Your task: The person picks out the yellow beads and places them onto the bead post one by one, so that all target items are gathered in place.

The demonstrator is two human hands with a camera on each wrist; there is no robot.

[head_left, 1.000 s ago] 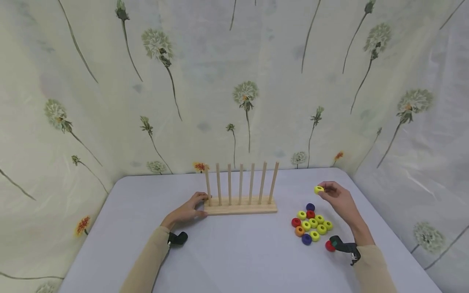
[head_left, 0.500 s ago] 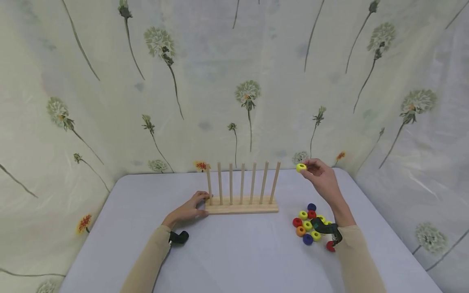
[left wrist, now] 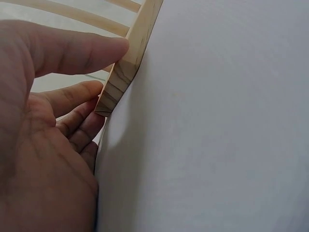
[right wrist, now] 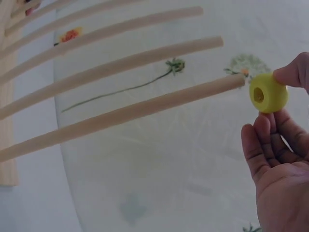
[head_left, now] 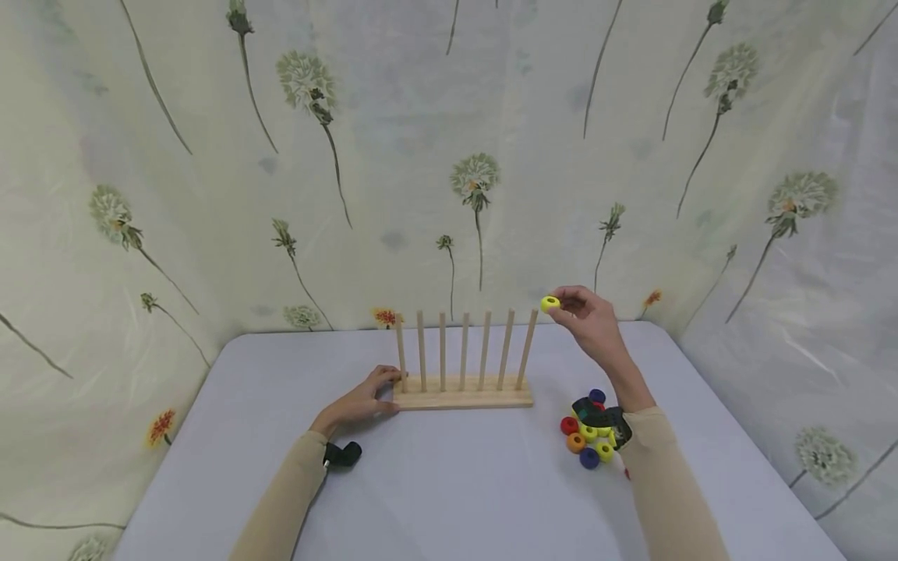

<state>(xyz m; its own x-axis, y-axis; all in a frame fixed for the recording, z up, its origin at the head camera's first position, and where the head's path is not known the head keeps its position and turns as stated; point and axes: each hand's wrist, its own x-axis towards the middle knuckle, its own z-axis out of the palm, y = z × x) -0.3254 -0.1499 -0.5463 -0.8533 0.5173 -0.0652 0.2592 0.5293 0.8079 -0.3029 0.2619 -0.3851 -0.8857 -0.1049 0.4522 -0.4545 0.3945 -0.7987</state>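
Observation:
A wooden peg rack (head_left: 463, 400) with a row of several upright pegs stands on the table. My left hand (head_left: 359, 401) grips the left end of its base; in the left wrist view the thumb lies on one side of the wooden base (left wrist: 126, 67) and the fingertips on the other. Up beside the top of the rightmost peg (head_left: 528, 349), my right hand (head_left: 589, 323) pinches a yellow bead (head_left: 550, 304) between thumb and fingers. The right wrist view has the yellow bead (right wrist: 269, 94) close to that peg's tip, its hole facing the peg.
On the table right of the rack lies a cluster of several beads, among them a red bead (head_left: 569, 425), an orange bead (head_left: 576, 442) and a blue bead (head_left: 589, 457). My right wrist camera (head_left: 596, 413) hides part of it. A flowered curtain (head_left: 393, 156) hangs behind the table.
My right hand has moved left and upward with the yellow bead, from above the bead cluster to the rightmost peg's tip. The left hand stays on the rack.

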